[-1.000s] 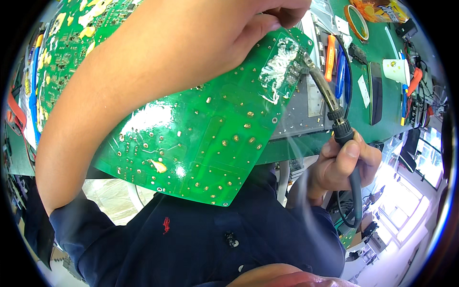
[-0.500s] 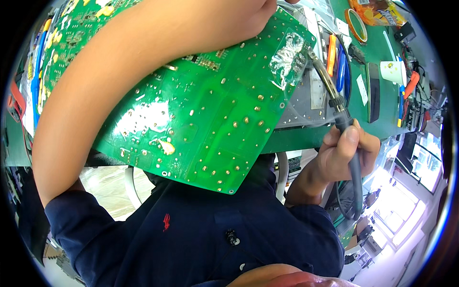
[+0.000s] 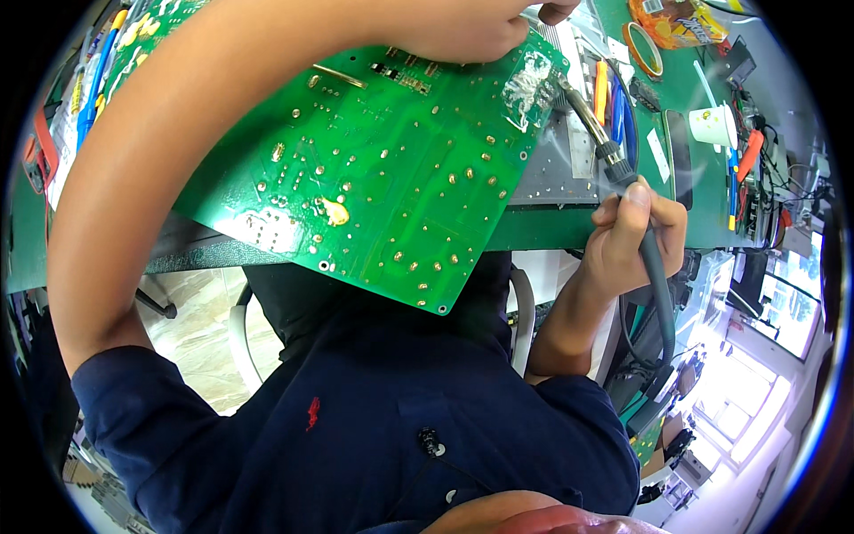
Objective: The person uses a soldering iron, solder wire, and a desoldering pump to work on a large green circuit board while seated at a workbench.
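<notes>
A large green circuit board [image 3: 400, 178] lies tilted, its near corner hanging past the table edge. Gold solder joints dot its face, and a shiny whitish patch [image 3: 531, 84] covers the far right corner. My right hand [image 3: 639, 233] grips a soldering iron [image 3: 658, 289] by its dark handle. The iron's metal tip is at the board's right edge beside that patch, and thin smoke drifts near it. Across the board's far side reaches my left arm. My left hand [image 3: 467, 31] is closed with curled fingers at the far edge, partly cut off; what it holds is hidden.
Right of the board are an orange-handled tool [image 3: 601, 92], blue handles [image 3: 618, 111], a tape roll [image 3: 642, 49], a dark phone-like slab [image 3: 678, 156] and a paper cup [image 3: 712, 125]. A blue-yellow pen [image 3: 98, 89] and red tool [image 3: 43, 151] lie far left. A chair arm [image 3: 238, 347] stands below.
The whole view has shifted, so board and table sit higher now. The iron stays by the same corner of the board, still in my right hand. More smoke shows around the iron.
</notes>
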A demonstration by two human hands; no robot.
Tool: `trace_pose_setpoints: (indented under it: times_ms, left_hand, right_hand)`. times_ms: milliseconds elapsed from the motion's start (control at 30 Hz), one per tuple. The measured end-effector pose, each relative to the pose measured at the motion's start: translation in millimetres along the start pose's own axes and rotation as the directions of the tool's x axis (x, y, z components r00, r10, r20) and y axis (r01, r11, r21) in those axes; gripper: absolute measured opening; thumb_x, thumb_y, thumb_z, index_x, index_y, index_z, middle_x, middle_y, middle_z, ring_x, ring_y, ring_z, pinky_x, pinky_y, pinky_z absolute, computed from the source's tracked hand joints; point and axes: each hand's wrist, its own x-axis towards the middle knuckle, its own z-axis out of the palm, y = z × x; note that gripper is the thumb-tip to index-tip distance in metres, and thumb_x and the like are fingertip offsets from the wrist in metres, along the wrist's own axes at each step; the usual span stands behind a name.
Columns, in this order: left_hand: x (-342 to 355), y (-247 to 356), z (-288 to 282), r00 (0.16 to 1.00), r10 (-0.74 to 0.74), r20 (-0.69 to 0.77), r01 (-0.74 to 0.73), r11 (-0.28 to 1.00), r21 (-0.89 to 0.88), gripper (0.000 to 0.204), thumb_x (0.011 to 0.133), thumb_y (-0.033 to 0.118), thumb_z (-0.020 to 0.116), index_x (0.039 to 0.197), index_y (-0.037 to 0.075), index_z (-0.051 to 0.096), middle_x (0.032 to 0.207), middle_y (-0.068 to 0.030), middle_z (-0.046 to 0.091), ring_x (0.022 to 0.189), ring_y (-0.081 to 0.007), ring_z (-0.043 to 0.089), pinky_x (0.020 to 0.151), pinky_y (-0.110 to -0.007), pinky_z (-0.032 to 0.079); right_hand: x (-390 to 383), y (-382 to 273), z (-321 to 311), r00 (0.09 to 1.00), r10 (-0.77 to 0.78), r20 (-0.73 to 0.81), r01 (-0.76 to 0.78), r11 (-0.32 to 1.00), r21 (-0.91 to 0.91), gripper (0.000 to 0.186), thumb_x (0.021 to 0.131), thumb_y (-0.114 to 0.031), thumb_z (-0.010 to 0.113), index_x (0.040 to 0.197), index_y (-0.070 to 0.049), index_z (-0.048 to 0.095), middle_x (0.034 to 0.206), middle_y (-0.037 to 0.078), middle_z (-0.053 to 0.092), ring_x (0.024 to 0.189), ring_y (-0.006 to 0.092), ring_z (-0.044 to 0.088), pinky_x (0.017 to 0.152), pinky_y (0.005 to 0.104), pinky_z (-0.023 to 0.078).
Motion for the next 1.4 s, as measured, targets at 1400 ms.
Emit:
trace_pose_setpoints:
  times_ms: [1400]
  left_hand:
    - [-246.0,23.0,-114.4,0.724,-0.518,-0.456,0.690,0.555,0.465,0.031,0.080,0.017,0.060,0.106,0.001,0.059,0.106,-0.0237,0.059,0.103,-0.0370,0.056,0.089,-0.043,0.044]
  right_hand:
    - [2.1,10.8,-7.5,1.000,-0.001,0.021,-0.001,0.999,0.051,0.017,0.084,-0.012,0.066,0.074,-0.001,0.058,0.054,0.003,0.055,0.046,0.0058,0.050,0.043,0.0189,0.036]
